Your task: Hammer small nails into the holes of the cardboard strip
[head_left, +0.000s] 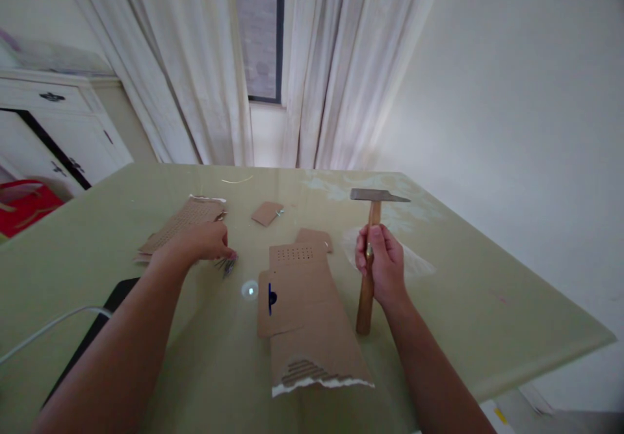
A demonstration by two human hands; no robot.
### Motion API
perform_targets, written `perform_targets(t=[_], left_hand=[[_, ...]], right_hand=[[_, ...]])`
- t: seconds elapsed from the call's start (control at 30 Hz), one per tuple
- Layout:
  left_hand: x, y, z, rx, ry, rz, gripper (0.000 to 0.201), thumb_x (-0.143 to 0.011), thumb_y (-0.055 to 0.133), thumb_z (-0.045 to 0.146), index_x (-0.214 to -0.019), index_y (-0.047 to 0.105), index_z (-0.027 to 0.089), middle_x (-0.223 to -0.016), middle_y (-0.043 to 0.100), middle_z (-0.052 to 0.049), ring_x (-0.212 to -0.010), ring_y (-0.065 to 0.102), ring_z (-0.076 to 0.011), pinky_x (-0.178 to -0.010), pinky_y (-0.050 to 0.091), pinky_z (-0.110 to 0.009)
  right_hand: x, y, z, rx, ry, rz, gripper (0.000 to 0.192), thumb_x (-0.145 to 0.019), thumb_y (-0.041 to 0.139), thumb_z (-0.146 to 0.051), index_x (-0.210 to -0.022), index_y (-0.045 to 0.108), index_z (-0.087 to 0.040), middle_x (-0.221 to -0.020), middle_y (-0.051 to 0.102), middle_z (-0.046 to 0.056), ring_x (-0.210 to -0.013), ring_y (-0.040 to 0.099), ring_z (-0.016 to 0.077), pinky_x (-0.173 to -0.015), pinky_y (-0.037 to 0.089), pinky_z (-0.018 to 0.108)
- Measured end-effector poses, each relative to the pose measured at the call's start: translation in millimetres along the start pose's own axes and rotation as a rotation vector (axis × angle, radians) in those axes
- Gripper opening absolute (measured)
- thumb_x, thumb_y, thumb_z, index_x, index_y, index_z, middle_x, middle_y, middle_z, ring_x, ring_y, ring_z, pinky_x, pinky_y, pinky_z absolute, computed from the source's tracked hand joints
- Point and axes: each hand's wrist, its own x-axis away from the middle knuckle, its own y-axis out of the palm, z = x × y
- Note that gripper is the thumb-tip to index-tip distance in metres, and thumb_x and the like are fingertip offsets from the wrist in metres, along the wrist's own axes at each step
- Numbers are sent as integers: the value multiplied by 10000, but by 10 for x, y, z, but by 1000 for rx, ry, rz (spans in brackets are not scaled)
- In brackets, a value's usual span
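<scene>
My right hand [383,262] is wrapped round the wooden handle of a hammer [366,297], held upright with its steel head at the top. On the left, my left hand [207,240] reaches down with its fingers pinched together at a small pile of thin metal nails [227,265]. Whether a nail is between the fingertips cannot be made out. Between my hands lies a long piece of cardboard [307,304], torn at its near end and dotted with rows of holes at the far end. A dark blue piece [272,298] sits on a cardboard flap at its left side.
Punched cardboard [188,219] lies beyond my left hand. A small cardboard square [267,213] with a metal bit is farther back. Clear plastic film [414,262] lies beside my right hand. A black flat object [92,336] and a white cable [53,327] are at left.
</scene>
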Motion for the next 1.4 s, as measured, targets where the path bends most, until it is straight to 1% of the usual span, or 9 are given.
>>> perform_targets(t=[0.17,0.33,0.47,0.6,0.7,0.83,0.97,1.2,1.4], left_hand=[[-32,92,32,-46,-55,-152,209,-687,739,275,-495,680,218,-577,714,-83,-597,667,-263,-658,468,-352],[-47,69,4,-70,-26,-133,230,-657,705,179,-440,637,215,-516,658,-66,-540,615,-238,-627,431,-344],[27,-132,47,-43,55,53,158,-705,739,232,-560,679,220,-616,695,-64,-621,641,-247,-674,455,-350],[302,-172,378,117,229,322,232,-924,651,459,-945,777,265,-896,797,-58,-794,708,-246,-734,505,-343],[581,125,689,581,375,595,288,-984,661,503,-1014,774,240,-981,822,-64,-895,739,-232,-810,552,-340],[793,650,863,863,289,743,231,-975,729,452,-977,776,226,-928,828,-32,-843,742,-193,-808,571,-314],[795,851,830,1004,254,723,202,-956,758,422,-968,772,221,-926,840,-27,-883,775,-196,-848,611,-312],[744,891,779,896,281,664,181,-982,733,396,-961,817,237,-934,839,-23,-861,760,-183,-778,590,-280],[772,948,762,859,264,611,180,-996,724,394,-1002,842,258,-987,849,-23,-901,767,-193,-809,594,-295]], right_hand=[[-8,-59,-49,-430,241,-120,372,-869,906,-500,-979,706,-206,-564,477,-124,-342,239,22,-279,234,111],[-70,-160,103,-726,436,-182,190,-999,796,-310,-1090,726,-159,-608,505,-117,-370,333,9,-305,298,64],[-72,-160,157,-807,517,-195,122,-1084,667,-267,-1145,701,-168,-619,517,-103,-373,392,25,-300,313,77],[-74,-131,166,-780,552,-193,140,-1105,640,-305,-1181,681,-194,-602,498,-112,-362,365,36,-295,309,91],[-77,-102,163,-713,544,-182,190,-1052,726,-330,-1139,698,-163,-588,482,-114,-345,341,28,-281,277,100],[-61,-45,150,-627,516,-184,338,-886,904,-342,-1082,726,-132,-602,496,-109,-360,319,15,-286,276,95],[-38,4,151,-569,494,-211,398,-814,947,-349,-1084,726,-160,-641,496,-103,-406,301,19,-313,285,72],[1,55,182,-462,525,-190,436,-787,959,-372,-1090,729,-158,-693,513,-83,-424,295,14,-321,264,90],[75,154,196,-316,525,-147,486,-662,1014,-336,-941,646,-182,-711,534,-86,-437,275,6,-326,223,107]])
